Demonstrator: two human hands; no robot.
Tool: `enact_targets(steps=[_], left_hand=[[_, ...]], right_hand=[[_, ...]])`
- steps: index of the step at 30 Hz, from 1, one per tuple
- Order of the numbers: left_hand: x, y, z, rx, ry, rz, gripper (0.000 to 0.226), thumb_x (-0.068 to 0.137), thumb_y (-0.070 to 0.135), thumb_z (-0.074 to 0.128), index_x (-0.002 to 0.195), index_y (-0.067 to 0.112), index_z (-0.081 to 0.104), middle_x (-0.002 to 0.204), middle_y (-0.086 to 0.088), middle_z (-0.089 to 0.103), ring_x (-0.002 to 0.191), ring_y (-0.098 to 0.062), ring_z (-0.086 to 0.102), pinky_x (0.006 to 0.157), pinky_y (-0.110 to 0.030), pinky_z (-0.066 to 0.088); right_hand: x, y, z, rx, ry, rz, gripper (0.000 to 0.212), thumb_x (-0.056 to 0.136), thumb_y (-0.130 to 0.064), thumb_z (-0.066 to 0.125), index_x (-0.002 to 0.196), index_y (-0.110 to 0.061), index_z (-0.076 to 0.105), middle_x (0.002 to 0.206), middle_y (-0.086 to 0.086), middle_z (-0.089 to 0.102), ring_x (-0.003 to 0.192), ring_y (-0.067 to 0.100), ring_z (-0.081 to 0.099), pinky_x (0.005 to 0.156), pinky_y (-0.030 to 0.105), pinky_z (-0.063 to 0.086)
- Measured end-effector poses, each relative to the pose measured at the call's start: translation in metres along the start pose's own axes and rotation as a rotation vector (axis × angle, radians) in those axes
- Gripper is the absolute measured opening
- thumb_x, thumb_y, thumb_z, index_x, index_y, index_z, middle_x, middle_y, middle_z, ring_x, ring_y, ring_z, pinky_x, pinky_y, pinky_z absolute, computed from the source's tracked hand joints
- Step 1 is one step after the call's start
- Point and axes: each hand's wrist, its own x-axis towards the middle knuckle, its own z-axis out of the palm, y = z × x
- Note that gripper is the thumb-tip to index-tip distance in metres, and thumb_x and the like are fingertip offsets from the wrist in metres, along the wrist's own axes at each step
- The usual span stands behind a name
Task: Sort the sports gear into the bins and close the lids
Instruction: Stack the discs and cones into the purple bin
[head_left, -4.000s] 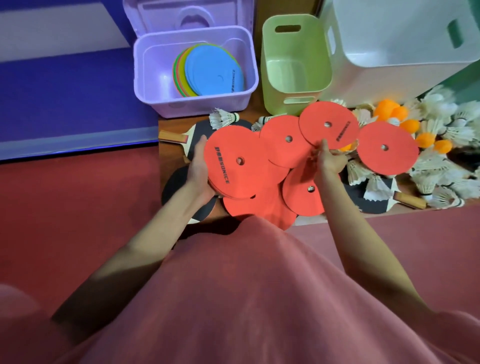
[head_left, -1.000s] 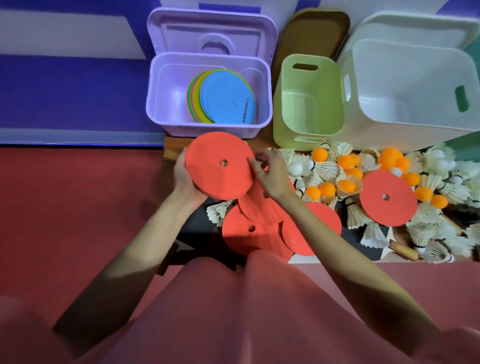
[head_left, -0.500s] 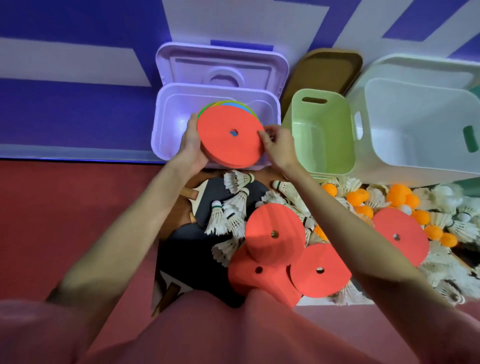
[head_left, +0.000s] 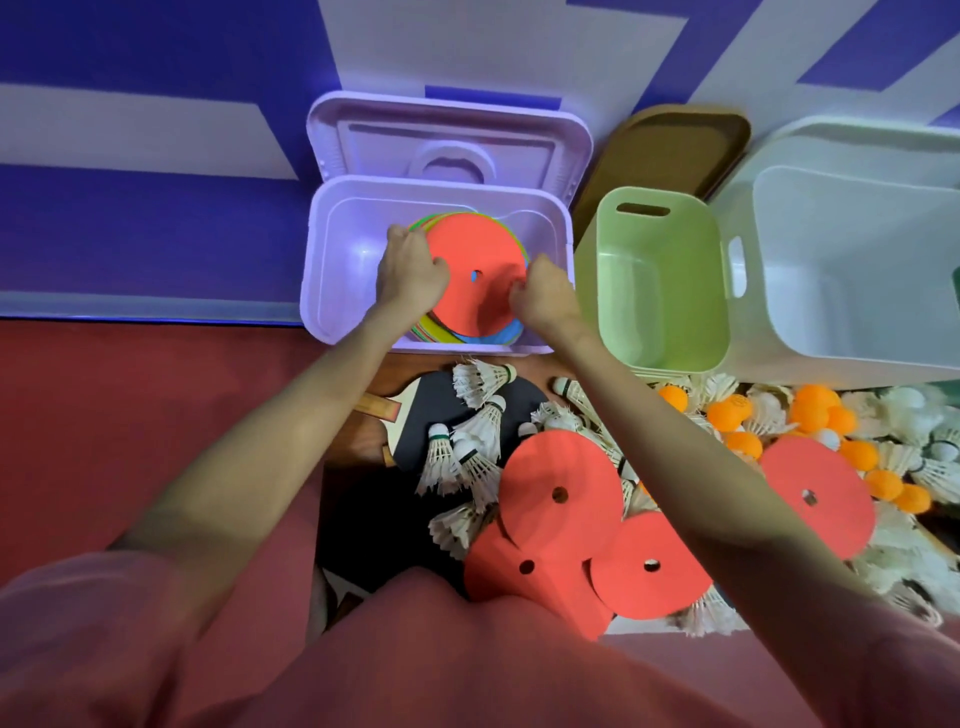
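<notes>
Both my hands are inside the purple bin (head_left: 332, 260). My left hand (head_left: 410, 275) grips the left edge of a red disc stack (head_left: 478, 249), and my right hand (head_left: 545, 296) grips its right edge. The stack lies on top of coloured discs (head_left: 441, 332) in the bin. Several more red discs (head_left: 561, 493) lie on the floor board among white shuttlecocks (head_left: 467, 447), orange balls (head_left: 727, 410) and black paddles (head_left: 431, 405). The purple bin's lid (head_left: 447, 140) stands open behind it.
An empty green bin (head_left: 660, 280) stands right of the purple bin, with a brown lid (head_left: 670, 150) leaning behind it. A large white bin (head_left: 852, 270) stands at the far right. Red floor stretches to the left.
My hands carried the red disc stack forward from above the pile and lowered it into the purple bin onto the coloured discs.
</notes>
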Motion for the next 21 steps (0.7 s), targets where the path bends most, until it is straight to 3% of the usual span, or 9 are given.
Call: enact_targets(steps=[3, 7, 10, 13, 18, 21], left_hand=[[-0.01, -0.001, 0.004, 0.086, 0.079, 0.019, 0.041, 0.085, 0.014, 0.052, 0.124, 0.002, 0.053, 0.128, -0.019, 0.045, 0.12, -0.038, 0.042, 0.096, -0.044, 0.041], [-0.024, -0.01, 0.004, -0.02, 0.151, 0.077, 0.041, 0.086, 0.014, 0.054, 0.126, 0.006, 0.055, 0.126, -0.016, 0.047, 0.12, -0.033, 0.044, 0.098, -0.039, 0.039], [-0.049, -0.013, 0.005, -0.159, 0.28, 0.185, 0.032, 0.083, 0.012, 0.055, 0.114, 0.007, 0.062, 0.117, -0.014, 0.054, 0.109, -0.029, 0.055, 0.09, -0.036, 0.043], [-0.086, -0.015, 0.011, -0.248, 0.342, 0.33, 0.025, 0.083, 0.009, 0.052, 0.104, 0.007, 0.064, 0.106, -0.008, 0.059, 0.087, -0.023, 0.062, 0.076, -0.032, 0.046], [-0.154, -0.022, 0.039, -0.267, 0.126, 0.417, 0.021, 0.083, 0.004, 0.054, 0.1, 0.008, 0.065, 0.096, -0.004, 0.065, 0.078, -0.015, 0.06, 0.072, -0.032, 0.049], [-0.182, -0.027, 0.062, -0.09, -0.043, 0.414, 0.025, 0.083, 0.003, 0.059, 0.108, 0.005, 0.064, 0.104, -0.008, 0.066, 0.096, -0.026, 0.061, 0.085, -0.037, 0.048]], right_hand=[[-0.003, 0.004, 0.0, 0.02, -0.009, -0.056, 0.038, 0.091, -0.012, 0.049, 0.124, 0.004, 0.042, 0.127, 0.023, 0.05, 0.113, 0.038, 0.053, 0.089, 0.04, 0.042], [-0.022, 0.018, -0.006, 0.08, 0.033, -0.19, 0.042, 0.09, -0.009, 0.052, 0.129, 0.004, 0.044, 0.128, 0.023, 0.05, 0.116, 0.035, 0.051, 0.095, 0.037, 0.038], [-0.048, 0.035, -0.011, 0.152, 0.127, -0.285, 0.037, 0.086, -0.004, 0.052, 0.122, 0.002, 0.051, 0.116, 0.022, 0.056, 0.105, 0.035, 0.056, 0.09, 0.038, 0.044], [-0.083, 0.054, -0.016, 0.255, 0.216, -0.321, 0.03, 0.085, -0.003, 0.051, 0.115, 0.0, 0.056, 0.109, 0.018, 0.056, 0.095, 0.029, 0.059, 0.082, 0.038, 0.048], [-0.142, 0.105, -0.003, 0.265, 0.237, -0.239, 0.028, 0.083, 0.0, 0.054, 0.111, -0.002, 0.056, 0.106, 0.016, 0.055, 0.096, 0.03, 0.058, 0.079, 0.042, 0.05], [-0.173, 0.138, 0.012, 0.162, 0.179, -0.112, 0.032, 0.084, -0.003, 0.055, 0.115, 0.001, 0.054, 0.108, 0.02, 0.053, 0.098, 0.036, 0.056, 0.083, 0.047, 0.048]])
